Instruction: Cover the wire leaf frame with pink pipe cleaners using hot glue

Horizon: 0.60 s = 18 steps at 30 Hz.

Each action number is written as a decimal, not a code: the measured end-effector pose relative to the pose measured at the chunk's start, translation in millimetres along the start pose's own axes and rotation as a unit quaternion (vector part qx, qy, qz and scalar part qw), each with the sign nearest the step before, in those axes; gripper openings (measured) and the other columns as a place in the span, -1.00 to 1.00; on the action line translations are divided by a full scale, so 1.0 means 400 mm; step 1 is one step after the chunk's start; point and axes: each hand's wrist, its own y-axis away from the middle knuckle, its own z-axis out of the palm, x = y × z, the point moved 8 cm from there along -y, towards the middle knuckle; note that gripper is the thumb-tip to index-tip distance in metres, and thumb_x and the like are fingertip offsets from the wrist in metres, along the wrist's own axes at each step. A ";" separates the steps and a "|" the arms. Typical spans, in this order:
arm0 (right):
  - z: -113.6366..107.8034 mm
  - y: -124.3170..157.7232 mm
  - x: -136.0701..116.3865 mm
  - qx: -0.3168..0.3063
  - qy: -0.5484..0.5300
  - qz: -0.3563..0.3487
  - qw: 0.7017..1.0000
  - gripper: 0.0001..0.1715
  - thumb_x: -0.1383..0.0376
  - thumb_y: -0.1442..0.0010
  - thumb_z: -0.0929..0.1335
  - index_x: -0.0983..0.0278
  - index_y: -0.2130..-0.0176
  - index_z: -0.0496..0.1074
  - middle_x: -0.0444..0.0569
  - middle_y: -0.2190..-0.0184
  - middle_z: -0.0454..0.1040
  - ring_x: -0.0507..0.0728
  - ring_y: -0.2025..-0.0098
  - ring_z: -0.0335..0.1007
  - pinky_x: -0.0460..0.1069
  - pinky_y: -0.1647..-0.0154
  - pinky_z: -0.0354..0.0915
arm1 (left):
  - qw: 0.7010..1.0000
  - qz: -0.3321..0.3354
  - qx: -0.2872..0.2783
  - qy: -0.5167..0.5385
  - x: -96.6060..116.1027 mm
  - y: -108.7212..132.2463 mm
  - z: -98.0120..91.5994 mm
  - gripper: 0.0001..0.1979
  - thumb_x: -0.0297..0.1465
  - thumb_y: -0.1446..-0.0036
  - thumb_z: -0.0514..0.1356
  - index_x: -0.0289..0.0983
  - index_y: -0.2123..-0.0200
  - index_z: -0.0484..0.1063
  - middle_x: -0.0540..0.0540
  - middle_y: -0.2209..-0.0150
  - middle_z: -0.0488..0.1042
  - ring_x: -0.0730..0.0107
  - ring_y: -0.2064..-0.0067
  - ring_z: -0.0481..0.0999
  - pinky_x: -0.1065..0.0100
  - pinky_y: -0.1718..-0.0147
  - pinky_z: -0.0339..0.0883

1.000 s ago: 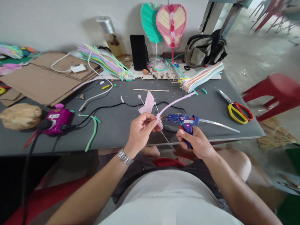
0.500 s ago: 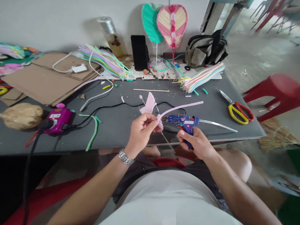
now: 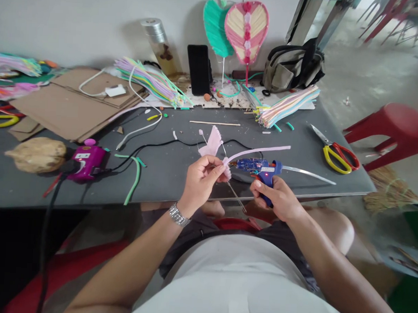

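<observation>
Between the thumb and fingers of my left hand point(image 3: 204, 177) is a pale pink craft piece with a pleated fan-like part point(image 3: 213, 142) and thin wire stems; its lower part is partly hidden by the fingers. A pink pipe cleaner point(image 3: 261, 150) runs from the pinch out to the right. My right hand point(image 3: 274, 196) is wrapped round the handle of a blue hot glue gun point(image 3: 264, 169), whose small light glows red. The gun's nozzle points left, close to the pink piece; whether they touch I cannot tell. A clear glue stick point(image 3: 310, 174) sticks out of its back.
Scissors point(image 3: 337, 155) lie at the table's right. Bundles of pipe cleaners point(image 3: 287, 107), a phone point(image 3: 199, 70), heart-shaped fans point(image 3: 247, 31) and a bag point(image 3: 292, 68) stand along the back. Left are cardboard point(image 3: 69, 104) and a purple power socket point(image 3: 87, 162) with cords.
The whole view has shifted slightly, so everything appears a little further right. Both hands keep their holds, and the glue gun stays beside the pink piece.
</observation>
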 end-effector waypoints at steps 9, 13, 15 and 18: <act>-0.002 0.001 0.005 -0.012 -0.001 0.002 1.000 -0.46 -0.08 -0.13 0.53 0.29 0.46 0.37 -0.18 0.54 0.31 -0.08 0.63 0.15 -0.11 0.67 0.00 | 1.000 -0.002 0.001 0.011 -0.001 0.001 0.000 -0.71 -0.20 -0.14 0.41 -0.27 0.34 0.45 -0.04 0.43 0.60 0.41 0.43 0.59 0.38 0.37 0.54; 0.000 0.001 0.004 -0.015 -0.004 -0.003 1.000 -0.46 -0.07 -0.14 0.53 0.29 0.46 0.38 -0.18 0.53 0.32 -0.08 0.63 0.15 -0.10 0.66 -0.01 | 1.000 0.003 -0.002 0.017 -0.001 0.000 0.002 -0.72 -0.22 -0.15 0.41 -0.27 0.34 0.45 -0.04 0.44 0.59 0.42 0.43 0.59 0.39 0.37 0.53; 0.001 0.001 0.003 -0.013 -0.005 -0.002 1.000 -0.46 -0.07 -0.13 0.53 0.29 0.46 0.38 -0.18 0.53 0.32 -0.08 0.63 0.16 -0.11 0.66 0.00 | 1.000 0.004 -0.001 0.014 -0.001 0.000 0.002 -0.72 -0.21 -0.15 0.41 -0.27 0.35 0.45 -0.04 0.44 0.59 0.42 0.43 0.59 0.39 0.38 0.53; -0.009 0.002 -0.007 -0.004 -0.013 -0.006 1.000 -0.47 -0.05 -0.12 0.54 0.30 0.45 0.39 -0.17 0.52 0.35 -0.09 0.64 0.17 -0.11 0.66 0.02 | 1.000 0.001 0.000 0.015 -0.002 0.000 0.000 -0.72 -0.22 -0.15 0.41 -0.28 0.35 0.45 -0.04 0.43 0.60 0.43 0.44 0.59 0.40 0.39 0.52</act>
